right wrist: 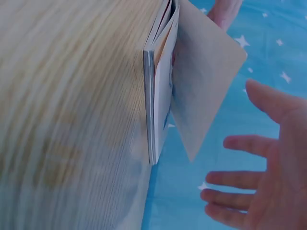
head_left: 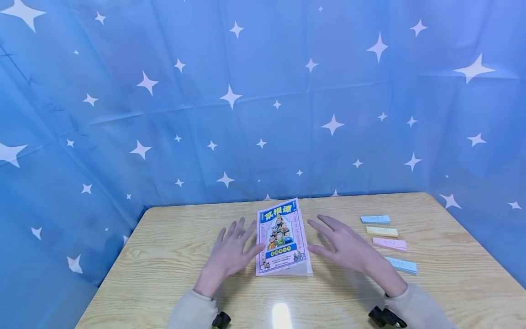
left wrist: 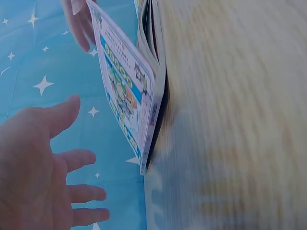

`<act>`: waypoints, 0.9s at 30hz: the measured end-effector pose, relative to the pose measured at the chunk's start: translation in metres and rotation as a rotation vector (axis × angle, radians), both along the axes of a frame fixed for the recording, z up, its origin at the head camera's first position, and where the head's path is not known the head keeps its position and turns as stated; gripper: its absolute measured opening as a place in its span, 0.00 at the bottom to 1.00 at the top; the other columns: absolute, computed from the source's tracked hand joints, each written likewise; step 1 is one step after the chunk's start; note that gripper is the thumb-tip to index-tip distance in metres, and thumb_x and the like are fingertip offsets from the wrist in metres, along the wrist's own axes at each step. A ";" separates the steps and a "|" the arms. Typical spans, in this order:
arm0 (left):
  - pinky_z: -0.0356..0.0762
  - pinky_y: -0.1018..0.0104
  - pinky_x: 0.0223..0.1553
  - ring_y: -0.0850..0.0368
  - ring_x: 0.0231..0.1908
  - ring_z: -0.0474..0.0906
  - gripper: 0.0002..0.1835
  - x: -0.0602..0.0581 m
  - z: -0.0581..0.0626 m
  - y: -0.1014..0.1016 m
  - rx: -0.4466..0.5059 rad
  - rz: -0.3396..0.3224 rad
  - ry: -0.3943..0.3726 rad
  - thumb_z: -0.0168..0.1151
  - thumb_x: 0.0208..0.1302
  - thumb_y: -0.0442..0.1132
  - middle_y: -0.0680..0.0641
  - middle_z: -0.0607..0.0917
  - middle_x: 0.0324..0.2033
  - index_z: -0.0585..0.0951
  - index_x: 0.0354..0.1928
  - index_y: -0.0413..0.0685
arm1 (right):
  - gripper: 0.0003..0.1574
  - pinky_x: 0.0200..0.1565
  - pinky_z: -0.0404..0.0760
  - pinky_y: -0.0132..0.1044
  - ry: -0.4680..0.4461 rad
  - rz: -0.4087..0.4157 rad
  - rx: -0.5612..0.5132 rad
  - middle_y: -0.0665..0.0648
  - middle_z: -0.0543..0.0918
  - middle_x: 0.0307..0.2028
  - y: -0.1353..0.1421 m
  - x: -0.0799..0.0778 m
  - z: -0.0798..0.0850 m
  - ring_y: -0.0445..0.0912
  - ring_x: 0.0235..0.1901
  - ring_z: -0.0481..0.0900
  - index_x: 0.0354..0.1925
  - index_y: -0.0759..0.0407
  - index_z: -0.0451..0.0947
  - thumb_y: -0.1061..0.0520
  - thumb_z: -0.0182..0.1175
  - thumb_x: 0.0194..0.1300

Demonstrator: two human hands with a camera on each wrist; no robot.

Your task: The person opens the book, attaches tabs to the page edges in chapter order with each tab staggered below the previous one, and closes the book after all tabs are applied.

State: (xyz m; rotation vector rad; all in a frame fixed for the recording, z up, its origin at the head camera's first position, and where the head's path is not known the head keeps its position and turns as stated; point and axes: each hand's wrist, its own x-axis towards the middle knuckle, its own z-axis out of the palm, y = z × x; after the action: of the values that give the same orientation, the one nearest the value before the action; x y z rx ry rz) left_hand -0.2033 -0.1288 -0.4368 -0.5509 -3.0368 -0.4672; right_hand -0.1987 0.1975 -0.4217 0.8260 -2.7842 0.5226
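Observation:
A thin comic book [head_left: 281, 237] with a pink cover, blue title band and cartoon figures lies on the table. Its front cover stands partly lifted along the right side, and inner pages [right wrist: 163, 91] show beneath it in the right wrist view. To the left of the book my left hand [head_left: 232, 253] hovers with fingers spread, holding nothing. My right hand [head_left: 342, 242] is on the other side, its fingers also extended and apart from the cover. Both wrist views show a gap between each hand and the book.
Four-sided wooden table [head_left: 176, 256] with rounded far corners. At its right lie paper strips in a column: a blue one [head_left: 375, 220], a yellow one [head_left: 382, 231], a pink one [head_left: 389, 244] and another blue one [head_left: 402, 265]. A blue star-patterned cloth [head_left: 263, 114] hangs behind.

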 end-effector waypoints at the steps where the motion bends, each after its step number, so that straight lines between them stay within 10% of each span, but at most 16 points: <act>1: 0.48 0.36 0.72 0.35 0.75 0.51 0.41 0.000 0.000 0.001 -0.001 -0.004 -0.008 0.43 0.72 0.71 0.36 0.56 0.76 0.59 0.79 0.57 | 0.44 0.62 0.69 0.65 0.004 0.010 -0.004 0.70 0.67 0.70 -0.001 0.000 0.000 0.68 0.66 0.68 0.73 0.55 0.68 0.32 0.58 0.70; 27: 0.80 0.49 0.55 0.45 0.60 0.74 0.29 0.007 -0.004 0.034 -0.083 -0.120 -0.040 0.66 0.67 0.54 0.40 0.77 0.60 0.79 0.64 0.46 | 0.35 0.62 0.70 0.63 -0.061 0.148 0.060 0.70 0.72 0.65 -0.022 0.001 -0.005 0.66 0.64 0.71 0.63 0.54 0.80 0.39 0.68 0.64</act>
State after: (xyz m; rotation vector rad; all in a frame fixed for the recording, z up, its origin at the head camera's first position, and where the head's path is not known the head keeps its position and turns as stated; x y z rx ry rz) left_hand -0.1966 -0.0944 -0.4409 -0.7408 -3.0845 -0.3614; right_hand -0.1978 0.1758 -0.4267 1.0528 -2.8207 0.4982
